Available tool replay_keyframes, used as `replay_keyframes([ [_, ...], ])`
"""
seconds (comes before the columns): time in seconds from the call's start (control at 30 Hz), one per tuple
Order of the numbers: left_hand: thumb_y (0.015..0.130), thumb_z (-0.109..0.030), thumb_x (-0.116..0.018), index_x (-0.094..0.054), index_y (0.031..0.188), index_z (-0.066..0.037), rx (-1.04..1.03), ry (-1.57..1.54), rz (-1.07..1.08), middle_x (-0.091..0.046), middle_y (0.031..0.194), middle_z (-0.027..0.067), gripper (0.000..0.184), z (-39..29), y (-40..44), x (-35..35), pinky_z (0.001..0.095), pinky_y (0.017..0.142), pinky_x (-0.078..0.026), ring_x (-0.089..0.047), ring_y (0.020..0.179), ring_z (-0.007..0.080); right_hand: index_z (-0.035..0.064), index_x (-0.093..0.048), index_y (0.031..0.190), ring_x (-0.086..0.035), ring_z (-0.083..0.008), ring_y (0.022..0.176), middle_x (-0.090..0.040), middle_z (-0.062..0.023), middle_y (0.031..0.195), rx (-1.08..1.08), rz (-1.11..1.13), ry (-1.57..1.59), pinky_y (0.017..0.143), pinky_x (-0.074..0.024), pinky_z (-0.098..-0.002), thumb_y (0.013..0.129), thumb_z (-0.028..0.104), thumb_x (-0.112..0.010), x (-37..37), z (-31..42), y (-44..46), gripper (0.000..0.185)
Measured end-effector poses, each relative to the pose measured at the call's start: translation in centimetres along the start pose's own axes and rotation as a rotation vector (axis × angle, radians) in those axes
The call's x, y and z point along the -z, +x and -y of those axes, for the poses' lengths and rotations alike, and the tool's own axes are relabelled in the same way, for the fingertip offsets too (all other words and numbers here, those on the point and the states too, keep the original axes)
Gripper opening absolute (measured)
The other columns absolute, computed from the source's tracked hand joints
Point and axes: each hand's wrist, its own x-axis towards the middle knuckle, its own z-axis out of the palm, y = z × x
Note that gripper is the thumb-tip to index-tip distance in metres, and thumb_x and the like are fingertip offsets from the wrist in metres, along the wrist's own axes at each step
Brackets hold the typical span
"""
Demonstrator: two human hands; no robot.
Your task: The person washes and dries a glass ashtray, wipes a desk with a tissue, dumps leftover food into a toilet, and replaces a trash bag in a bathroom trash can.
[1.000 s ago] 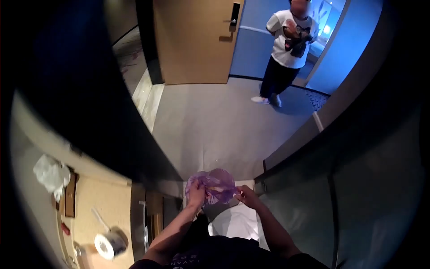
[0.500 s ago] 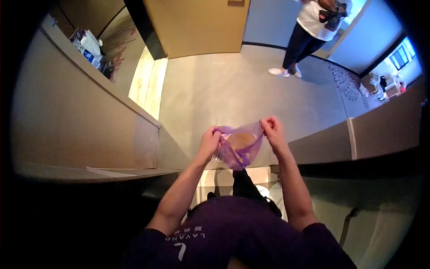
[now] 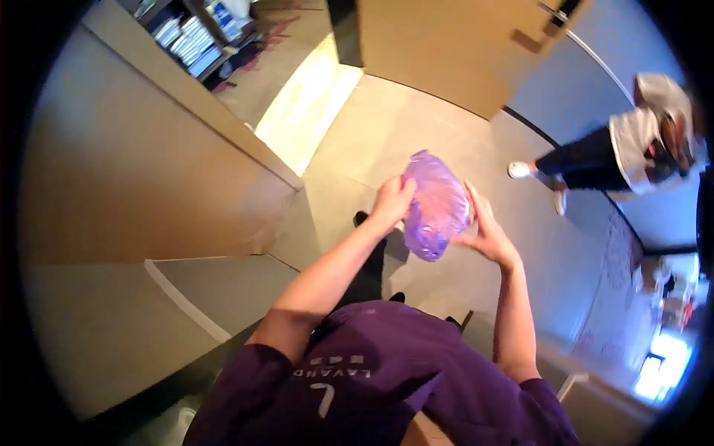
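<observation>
A translucent purple plastic bag point(image 3: 435, 204) hangs in front of me, bunched at its top and bottom ends. Something pinkish-tan and rounded shows dimly through the film; its kind cannot be made out. My left hand point(image 3: 394, 202) grips the bag's left side, thumb on top. Beside the bag's right edge is my right hand point(image 3: 492, 236), fingers and thumb spread apart, the tips at or very near the plastic.
A person point(image 3: 639, 141) stands at the right by the wall. Ahead is an open wooden door point(image 3: 439, 52). A brown panel point(image 3: 149, 163) rises on my left. Through the doorway, stacked white items point(image 3: 190, 41) show. Grey floor point(image 3: 338, 141) lies below.
My view has turned left. The bag's mouth, held apart by both hands before, is now gathered over its contents. My right hand has let go of the rim and spread its fingers.
</observation>
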Motion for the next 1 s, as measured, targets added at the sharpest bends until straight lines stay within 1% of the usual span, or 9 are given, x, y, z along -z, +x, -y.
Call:
replay_keyframes([
  [0.13,0.082,-0.023,-0.045,-0.055,0.082,0.003,-0.078,0.042,0.017,-0.058,0.066,0.0162,0.027,-2.3,9.0,0.1,0.0357,0.057,-0.045,-0.059,0.063,0.0238,0.0141,-0.011,0.136,-0.037,-0.0318,0.11,-0.033,-0.018,0.123,0.015,-0.136,-0.252,0.09,-0.0375,-0.04,0.057,0.006,-0.074,-3.9,-2.6,8.9,0.102],
  [0.23,0.081,-0.022,-0.043,-0.055,0.081,-0.001,-0.263,0.49,0.006,-0.057,0.069,0.023,0.025,-4.2,14.1,2.0,0.0476,0.063,-0.045,-0.059,0.066,0.0368,0.0113,-0.017,0.135,-0.05,-0.0294,0.092,-0.05,-0.016,0.101,-0.142,-0.295,0.011,0.085,-0.0401,-0.0357,0.064,-0.006,-0.057,-3.9,-3.0,19.4,0.083],
  [0.37,0.079,-0.02,-0.047,-0.054,0.085,-0.008,-0.395,0.96,0.07,-0.056,0.061,0.0183,0.015,-8.7,19.6,7.6,0.046,0.053,-0.046,-0.057,0.055,0.0346,0.0035,-0.049,0.113,-0.051,-0.0318,0.101,-0.054,-0.0152,0.107,0.272,-0.157,-0.122,0.085,-0.0403,-0.0346,0.069,-0.002,-0.052,-3.8,-2.3,31.4,0.044],
  [0.47,0.074,-0.017,-0.059,-0.052,0.09,-0.005,-0.657,0.643,0.14,-0.058,0.08,0.0169,0.021,-13.6,22.1,13.7,0.0397,0.073,-0.046,-0.059,0.078,0.0297,0.0,-0.055,0.1,-0.057,-0.0245,0.087,-0.06,-0.0151,0.093,0.135,-0.105,0.072,0.076,-0.0442,-0.0327,0.073,0.002,-0.052,-4.0,-2.9,37.9,0.028],
  [0.53,0.066,-0.021,-0.069,-0.049,0.105,-0.008,-0.891,0.242,-0.047,-0.05,0.111,0.0162,0.046,-12.8,26.7,18.2,0.0395,0.087,-0.039,-0.049,0.103,0.0291,-0.0019,-0.056,0.097,-0.053,-0.0112,0.071,-0.058,-0.0044,0.078,0.049,-0.067,0.321,0.062,-0.0441,-0.0243,0.084,0.007,-0.045,-2.4,1.2,44.1,0.02],
  [0.57,0.055,-0.025,-0.078,-0.029,0.127,-0.01,-0.614,-0.024,-0.106,-0.037,0.124,0.017,0.088,-13.2,27.0,20.6,0.0393,0.096,-0.029,-0.036,0.115,0.0305,-0.0019,-0.056,0.098,-0.052,-0.0105,0.07,-0.058,-0.0034,0.078,0.064,-0.008,0.353,0.061,-0.0437,-0.0235,0.085,0.008,-0.044,-2.1,2.7,46.9,0.02],
  [0.7,0.046,-0.036,-0.082,0.005,0.135,-0.006,-0.538,0.57,-0.166,-0.003,0.14,0.0186,0.127,-8.5,34.8,26.0,0.0379,0.102,-0.02,-0.013,0.128,0.0289,-0.0016,-0.054,0.097,-0.055,-0.0178,0.071,-0.058,-0.0098,0.078,0.391,0.344,0.133,0.064,-0.044,-0.0286,0.074,-0.001,-0.048,-4.7,5.8,57.2,0.024],
  [0.87,0.076,-0.018,-0.057,-0.05,0.109,-0.006,-0.434,-0.111,-0.598,-0.052,0.11,0.0087,0.036,-3.6,46.6,28.9,0.0328,0.095,-0.031,-0.042,0.11,0.0237,-0.0018,-0.054,0.094,-0.056,-0.018,0.073,-0.058,-0.0121,0.084,0.725,0.52,-0.026,0.07,-0.0446,-0.0282,0.071,-0.005,-0.05,-9.4,8.2,68.4,0.024],
  [1.0,0.059,-0.026,-0.068,-0.053,0.102,-0.013,-0.273,0.558,-0.863,-0.051,0.109,0.0049,0.048,-8.2,48.0,36.2,0.0417,0.094,-0.029,-0.042,0.11,0.0242,-0.0002,-0.056,0.092,-0.053,-0.0094,0.066,-0.056,-0.0037,0.073,0.293,0.631,0.27,0.063,-0.0433,-0.0213,0.082,0.002,-0.048,-9.5,10.7,77.5,0.013],
])
